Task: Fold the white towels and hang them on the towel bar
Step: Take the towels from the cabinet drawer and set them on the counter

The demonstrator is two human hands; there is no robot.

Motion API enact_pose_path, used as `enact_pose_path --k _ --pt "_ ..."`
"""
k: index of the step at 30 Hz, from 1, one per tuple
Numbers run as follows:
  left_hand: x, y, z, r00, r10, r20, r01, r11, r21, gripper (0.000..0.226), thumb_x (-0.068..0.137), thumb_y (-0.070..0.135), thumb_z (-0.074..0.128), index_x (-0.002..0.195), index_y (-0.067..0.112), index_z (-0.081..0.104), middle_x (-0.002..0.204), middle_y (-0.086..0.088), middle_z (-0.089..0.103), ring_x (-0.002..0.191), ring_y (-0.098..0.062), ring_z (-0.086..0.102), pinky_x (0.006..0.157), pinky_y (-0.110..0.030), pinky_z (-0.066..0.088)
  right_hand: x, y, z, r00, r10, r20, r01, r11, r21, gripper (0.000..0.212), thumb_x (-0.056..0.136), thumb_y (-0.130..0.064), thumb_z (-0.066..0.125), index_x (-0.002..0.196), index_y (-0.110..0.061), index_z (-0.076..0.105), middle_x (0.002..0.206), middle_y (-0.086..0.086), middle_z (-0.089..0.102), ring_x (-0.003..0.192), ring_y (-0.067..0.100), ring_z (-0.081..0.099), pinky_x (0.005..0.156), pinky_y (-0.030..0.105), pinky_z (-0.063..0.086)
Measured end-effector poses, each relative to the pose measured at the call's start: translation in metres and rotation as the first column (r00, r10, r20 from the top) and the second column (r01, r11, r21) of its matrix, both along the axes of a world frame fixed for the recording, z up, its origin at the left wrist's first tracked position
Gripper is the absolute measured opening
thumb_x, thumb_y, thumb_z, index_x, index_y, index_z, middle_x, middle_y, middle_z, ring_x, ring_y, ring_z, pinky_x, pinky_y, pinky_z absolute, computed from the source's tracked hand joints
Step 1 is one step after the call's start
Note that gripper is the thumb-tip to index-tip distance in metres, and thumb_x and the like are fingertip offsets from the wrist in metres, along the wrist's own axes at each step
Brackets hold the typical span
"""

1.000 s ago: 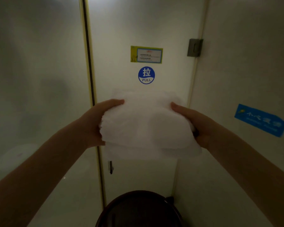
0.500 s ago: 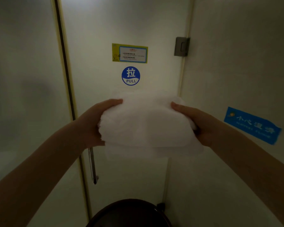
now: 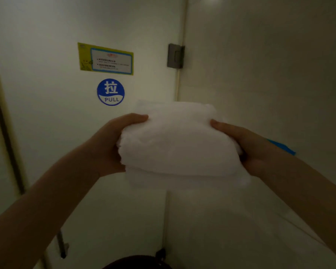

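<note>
A folded stack of white towels (image 3: 178,144) is held out in front of me at chest height. My left hand (image 3: 109,144) grips its left end, thumb on top and fingers underneath. On the right end, my right hand (image 3: 248,146) grips the same way. A thinner lower layer of the stack hangs slightly below. No towel bar is in view.
A pale frosted door (image 3: 66,133) faces me, bearing a blue round PULL sticker (image 3: 110,92), a yellow notice (image 3: 105,59) and a metal hinge (image 3: 175,55). Its metal handle (image 3: 62,245) is at lower left. A wall (image 3: 270,74) with a blue sticker (image 3: 283,147) stands right. A dark round lid (image 3: 138,264) is below.
The view has swung to the right and closer to the door, so the stickers and hinge sit further left. Both hands keep their grip on the towels.
</note>
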State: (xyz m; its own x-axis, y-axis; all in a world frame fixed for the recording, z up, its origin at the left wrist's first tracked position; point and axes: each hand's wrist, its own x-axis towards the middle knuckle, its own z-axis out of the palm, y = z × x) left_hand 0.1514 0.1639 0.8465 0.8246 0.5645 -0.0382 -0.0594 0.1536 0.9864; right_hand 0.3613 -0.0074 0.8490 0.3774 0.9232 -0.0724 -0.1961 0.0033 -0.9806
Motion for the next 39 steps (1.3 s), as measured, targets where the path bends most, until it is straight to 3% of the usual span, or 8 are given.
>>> enact_pose_path --k 2,7,14,19,24,31,35,39 --pt "0.009 0.010 0.001 0.998 -0.054 0.015 0.054 0.997 0.050 0.065 0.065 0.046 0.066 0.123 0.019 0.059 0.106 -0.005 0.061 0.101 -0.030 0.056 0.097 -0.051 0.042 -0.005 -0.005 0.003 0.996 -0.087 0.000 0.087 0.996 0.021 0.038 0.058 -0.039 0.077 0.087 -0.016 0.078 0.087 0.007 0.075 0.075 0.023 0.072 0.059 0.037 0.057" --pt "0.033 0.023 0.013 0.968 -0.244 0.054 0.241 0.969 0.057 0.057 0.068 0.042 0.064 0.119 0.018 0.061 0.099 -0.005 0.064 0.092 -0.027 0.061 0.088 -0.044 0.048 -0.027 -0.025 0.009 0.959 -0.281 0.030 0.280 0.959 0.046 0.024 0.062 -0.038 0.072 0.071 -0.017 0.079 0.076 0.005 0.074 0.066 0.020 0.072 0.053 0.033 0.057" --pt "0.065 0.004 0.025 0.860 -0.501 0.092 0.497 0.865 0.064 0.064 0.066 0.043 0.069 0.123 0.015 0.061 0.105 -0.006 0.065 0.098 -0.029 0.062 0.094 -0.048 0.048 -0.063 -0.078 0.023 0.832 -0.551 0.061 0.549 0.834 0.053 0.033 0.054 -0.039 0.076 0.077 -0.017 0.079 0.084 0.008 0.075 0.069 0.024 0.073 0.051 0.034 0.056" --pt "0.079 -0.040 0.030 0.614 -0.783 0.103 0.783 0.620 0.049 0.025 0.057 0.038 0.070 0.074 0.021 0.077 0.076 0.000 0.073 0.071 -0.020 0.071 0.069 -0.039 0.057 -0.090 -0.132 0.029 0.718 -0.692 0.073 0.689 0.722 0.061 0.039 0.055 -0.039 0.076 0.087 -0.017 0.078 0.092 0.009 0.075 0.074 0.025 0.073 0.053 0.037 0.057" --pt "0.097 -0.099 0.025 0.463 -0.878 0.126 0.880 0.472 0.053 0.030 0.055 0.041 0.072 0.079 0.023 0.074 0.083 -0.001 0.072 0.077 -0.022 0.069 0.077 -0.038 0.054 -0.123 -0.196 0.031 0.571 -0.815 0.102 0.814 0.578 0.064 0.052 0.057 -0.038 0.075 0.104 -0.017 0.071 0.096 0.009 0.075 0.079 0.025 0.073 0.054 0.037 0.057" --pt "0.104 -0.193 0.021 0.227 -0.958 0.175 0.970 0.239 0.050 0.027 0.054 0.041 0.072 0.072 0.021 0.074 0.078 -0.001 0.072 0.072 -0.021 0.071 0.061 -0.033 0.057 -0.177 -0.279 0.035 0.379 -0.914 0.141 0.916 0.393 0.082 0.024 0.054 -0.038 0.073 0.069 -0.020 0.079 0.078 0.006 0.075 0.066 0.019 0.073 0.047 0.029 0.054" --pt "0.109 -0.244 0.019 0.076 -0.980 0.183 0.996 0.083 0.031 0.027 0.054 0.039 0.072 0.072 0.019 0.075 0.076 -0.003 0.072 0.069 -0.022 0.070 0.058 -0.031 0.056 -0.205 -0.319 0.032 0.203 -0.969 0.138 0.975 0.213 0.057 0.046 0.047 -0.039 0.080 0.086 -0.016 0.079 0.088 0.009 0.075 0.072 0.022 0.073 0.051 0.031 0.055" --pt "0.116 -0.292 0.022 -0.105 -0.981 0.161 0.994 -0.097 0.057 0.023 0.063 0.038 0.067 0.072 0.019 0.075 0.075 -0.002 0.072 0.067 -0.020 0.070 0.059 -0.028 0.057 -0.236 -0.345 0.032 0.046 -0.991 0.126 0.997 0.054 0.058 0.033 0.050 -0.037 0.078 0.076 -0.017 0.080 0.083 0.009 0.076 0.067 0.022 0.073 0.049 0.031 0.055"
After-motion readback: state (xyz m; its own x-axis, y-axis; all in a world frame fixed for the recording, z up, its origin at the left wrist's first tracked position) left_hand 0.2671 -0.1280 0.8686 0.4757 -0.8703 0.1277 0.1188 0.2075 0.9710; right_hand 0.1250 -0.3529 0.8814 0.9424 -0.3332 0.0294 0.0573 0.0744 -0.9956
